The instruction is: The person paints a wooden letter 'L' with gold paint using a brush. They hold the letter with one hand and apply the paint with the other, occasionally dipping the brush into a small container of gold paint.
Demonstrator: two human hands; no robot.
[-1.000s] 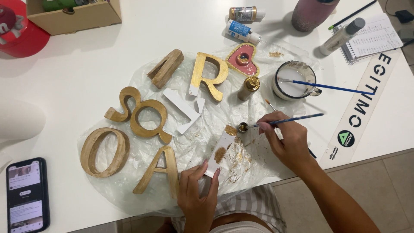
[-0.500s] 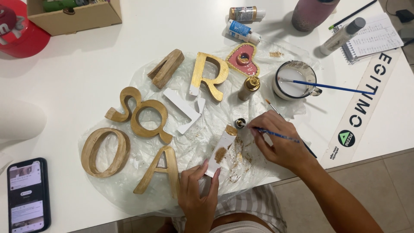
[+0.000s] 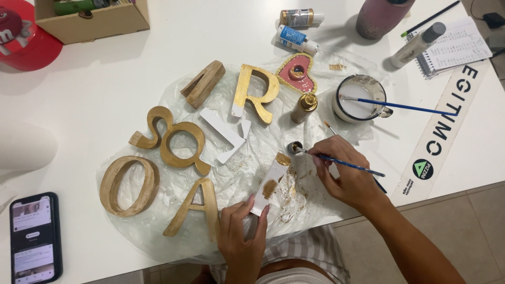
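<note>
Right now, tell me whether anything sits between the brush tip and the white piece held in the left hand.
Nothing visible does. The brush in the right hand has its tip at the small gold cap, just above the white piece that the left hand steadies; only bare plastic sheet lies between.

1. Gold letters lie on my plastic sheet (image 3: 173,239): an O (image 3: 129,185), an A (image 3: 194,208), an S (image 3: 152,128), a Q (image 3: 184,146) and an R (image 3: 255,90).
2. A white letter (image 3: 223,134) rests between the Q and R.
3. A pink heart (image 3: 296,72) sits beside a gold bottle (image 3: 304,107).
4. A mug (image 3: 360,97) holds a blue brush (image 3: 405,107).
5. A phone (image 3: 34,236) lies at my far left; a cardboard box (image 3: 94,18) and red lid (image 3: 23,34) sit beyond.
</note>
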